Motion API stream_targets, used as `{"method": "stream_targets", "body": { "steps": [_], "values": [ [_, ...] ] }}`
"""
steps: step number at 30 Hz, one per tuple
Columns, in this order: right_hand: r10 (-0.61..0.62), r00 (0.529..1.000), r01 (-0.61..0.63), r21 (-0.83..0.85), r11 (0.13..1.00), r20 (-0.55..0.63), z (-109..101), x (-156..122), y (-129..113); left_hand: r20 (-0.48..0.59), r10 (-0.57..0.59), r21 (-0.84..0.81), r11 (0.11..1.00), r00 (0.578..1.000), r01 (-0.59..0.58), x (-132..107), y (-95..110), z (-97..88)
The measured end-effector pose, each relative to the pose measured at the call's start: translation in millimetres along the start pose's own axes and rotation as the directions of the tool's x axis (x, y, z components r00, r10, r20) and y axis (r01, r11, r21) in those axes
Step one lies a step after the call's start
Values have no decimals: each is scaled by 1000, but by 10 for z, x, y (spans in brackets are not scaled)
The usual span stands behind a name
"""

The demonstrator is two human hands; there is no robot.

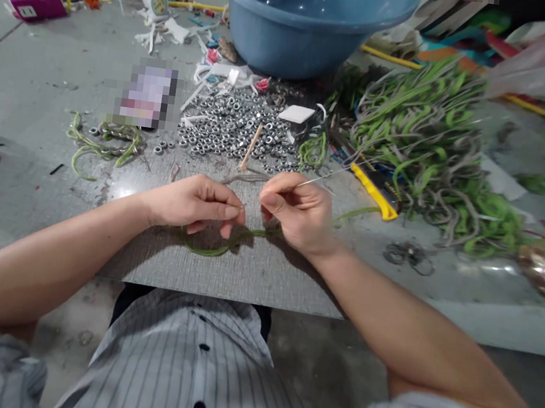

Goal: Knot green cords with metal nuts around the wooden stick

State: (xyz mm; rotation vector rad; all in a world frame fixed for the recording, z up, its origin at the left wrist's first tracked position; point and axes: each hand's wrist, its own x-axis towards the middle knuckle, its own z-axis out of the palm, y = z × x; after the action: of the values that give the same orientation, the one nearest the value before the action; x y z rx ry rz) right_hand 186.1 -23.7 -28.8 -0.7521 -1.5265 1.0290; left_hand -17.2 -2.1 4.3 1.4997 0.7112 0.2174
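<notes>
My left hand point(197, 202) is closed in a pinch, thumb and forefinger pressed on something small that I cannot name. My right hand point(296, 210) is closed on a thin metal needle or wire point(324, 176) that points up and to the right. A green cord point(216, 247) loops on the grey board point(253, 275) under both hands and runs through them. Behind my hands lies a heap of small metal nuts point(232, 128) with a wooden stick point(250, 147) on it.
A blue basin point(312, 15) stands at the back. A big tangle of green and grey cords point(431, 144) lies on the right beside a yellow-handled knife point(372, 190). Finished cord pieces with nuts point(105, 138) lie left. Magenta boxes point(35, 2) sit far left.
</notes>
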Motion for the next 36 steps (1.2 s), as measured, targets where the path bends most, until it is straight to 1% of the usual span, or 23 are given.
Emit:
{"method": "stream_targets", "body": {
  "steps": [4, 9, 11, 14, 16, 19, 21, 23, 25, 27, 29, 31, 33, 34, 36],
  "values": [
    [0, 1000, 0, -4, 1000, -5, -3, 4, 6, 17, -17, -73, 997, 1000, 18, -3, 4, 0],
    [-52, 998, 52, 20, 998, -24, 7, 4, -6, 23, -25, -126, 992, 999, 28, 1, -3, -13],
    [-53, 998, 54, 38, 998, -23, 17, 2, -9, 40, -27, -153, 988, 999, 33, 6, -8, -26],
    [-16, 1000, 17, 75, 997, -11, 22, 1, 12, 90, -15, -212, 977, 996, 34, 12, -31, -51],
    [23, 1000, -21, 136, 990, -11, 7, 11, 41, 126, 12, -272, 962, 992, 23, 12, -55, -64],
    [83, 993, -63, 229, 971, -79, -51, 46, 94, 181, 59, -380, 925, 982, 15, 3, -94, -78],
    [115, 983, -76, 250, 965, -144, -97, 75, 123, 185, 104, -446, 895, 977, -11, -4, -120, -86],
    [125, 974, -78, 240, 968, -188, -127, 95, 145, 161, 151, -496, 867, 975, -52, -6, -143, -93],
    [105, 970, -62, 196, 979, -220, -130, 101, 159, 127, 187, -531, 842, 974, -93, -6, -161, -96],
    [45, 967, -18, 112, 994, -250, -116, 90, 164, 79, 216, -552, 822, 973, -137, -6, -167, -93],
    [-27, 966, 30, 6, 1000, -258, -102, 68, 160, 0, 228, -554, 810, 974, -190, -9, -157, -85],
    [-77, 972, 54, -108, 993, -222, -98, 39, 151, -96, 193, -528, 821, 976, -214, -13, -134, -74],
    [-107, 982, 72, -217, 973, -154, -98, 7, 139, -205, 121, -481, 852, 971, -207, -13, -105, -63],
    [-126, 986, 93, -266, 960, -109, -97, -10, 134, -257, 90, -454, 868, 962, -202, -11, -92, -58],
    [-178, 984, 163, -342, 925, -12, -86, -40, 125, -341, 64, -400, 893, 938, -206, 0, -72, -48]
  ]
}}
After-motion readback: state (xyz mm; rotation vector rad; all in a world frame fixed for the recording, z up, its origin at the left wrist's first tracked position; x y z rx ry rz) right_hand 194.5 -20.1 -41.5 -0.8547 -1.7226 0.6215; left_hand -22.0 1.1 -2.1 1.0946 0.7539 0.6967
